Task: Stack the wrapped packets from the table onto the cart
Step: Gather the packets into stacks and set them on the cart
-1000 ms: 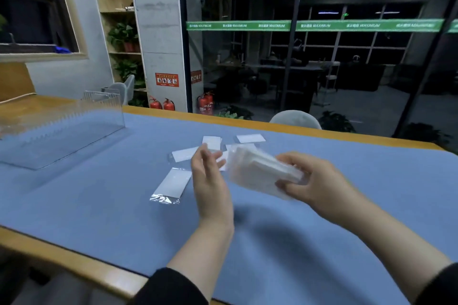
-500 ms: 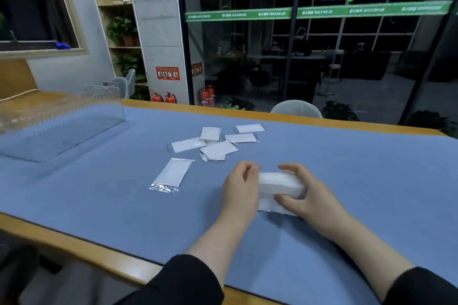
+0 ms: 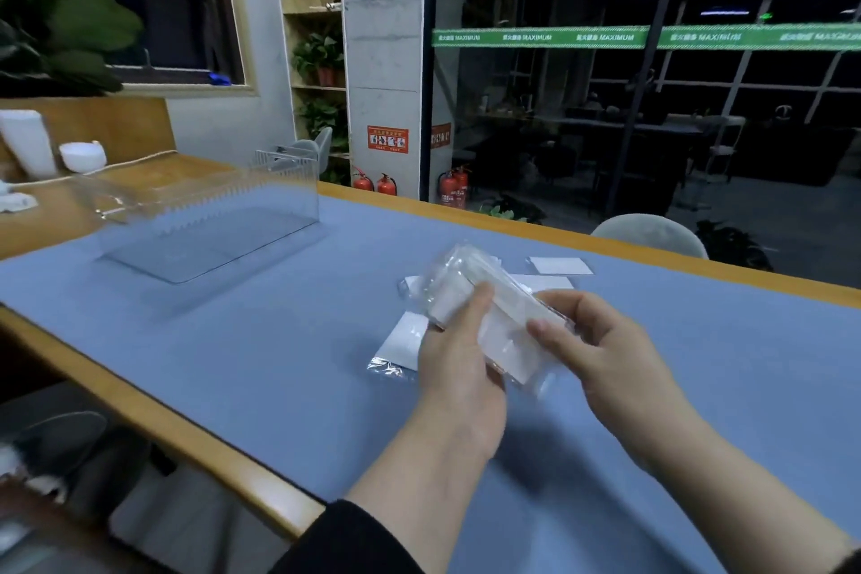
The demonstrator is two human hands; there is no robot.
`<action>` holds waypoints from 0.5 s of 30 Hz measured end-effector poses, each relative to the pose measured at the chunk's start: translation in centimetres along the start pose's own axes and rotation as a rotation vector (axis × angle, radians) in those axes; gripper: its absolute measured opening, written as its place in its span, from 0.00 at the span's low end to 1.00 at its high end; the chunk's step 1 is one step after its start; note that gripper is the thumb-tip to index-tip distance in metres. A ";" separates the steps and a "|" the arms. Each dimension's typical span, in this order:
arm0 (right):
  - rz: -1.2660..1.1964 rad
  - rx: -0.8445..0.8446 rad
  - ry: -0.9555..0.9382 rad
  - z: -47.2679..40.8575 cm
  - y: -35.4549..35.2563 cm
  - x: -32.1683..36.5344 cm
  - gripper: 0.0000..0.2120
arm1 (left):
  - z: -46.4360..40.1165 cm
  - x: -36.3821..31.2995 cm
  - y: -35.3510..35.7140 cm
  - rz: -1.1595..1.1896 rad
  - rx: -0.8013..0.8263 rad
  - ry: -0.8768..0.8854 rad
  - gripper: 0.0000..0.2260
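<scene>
Lifted off the table (image 3: 233,340) since half a second ago, our stack (image 3: 484,312) now tilts, long axis running far-left to near-right; our left hand (image 3: 461,368) and right hand (image 3: 605,350) both grip it.

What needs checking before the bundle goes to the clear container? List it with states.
1. Left hand grips the bundle of clear-wrapped white packets: ok.
2. Right hand holds its other end: ok.
3. Bundle squared up: cannot tell, blurred.
4. Clear plastic container open on top: ok.
5. Blue table mat bare between hands and container: ok.
6. All packets gathered: not ok, loose white packets lie on the mat.
</scene>
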State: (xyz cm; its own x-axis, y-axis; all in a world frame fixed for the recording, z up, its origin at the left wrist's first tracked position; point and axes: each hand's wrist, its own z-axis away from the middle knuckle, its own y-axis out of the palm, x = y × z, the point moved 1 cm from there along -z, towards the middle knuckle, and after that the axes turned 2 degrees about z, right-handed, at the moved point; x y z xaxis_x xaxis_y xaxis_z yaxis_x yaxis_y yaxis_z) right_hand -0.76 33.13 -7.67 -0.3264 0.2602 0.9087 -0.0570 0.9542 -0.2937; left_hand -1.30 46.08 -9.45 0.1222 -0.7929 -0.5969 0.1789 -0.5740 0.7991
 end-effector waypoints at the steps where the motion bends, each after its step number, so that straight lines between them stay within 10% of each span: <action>1: 0.050 -0.031 0.020 -1.0 0.7 -0.2 0.07 | -1.0 -1.9 -0.9 -0.032 -0.060 0.085 0.15; 7: 0.571 0.306 0.290 -6.7 4.9 -1.4 0.18 | -5.9 -11.5 -7.9 -0.740 -0.371 0.555 0.09; 15: 0.858 0.487 0.423 -13.2 10.7 -2.1 0.24 | -8.4 -11.8 -11.7 -1.085 -0.346 0.450 0.09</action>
State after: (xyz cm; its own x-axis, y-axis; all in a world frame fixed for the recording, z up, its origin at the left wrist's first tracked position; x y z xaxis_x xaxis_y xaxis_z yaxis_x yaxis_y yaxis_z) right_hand 11.79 44.79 -8.78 -0.0883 0.9349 0.3438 -0.3644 0.2909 -0.8847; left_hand 3.37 63.86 -12.40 0.0627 0.2433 -0.9679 0.6398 -0.7541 -0.1481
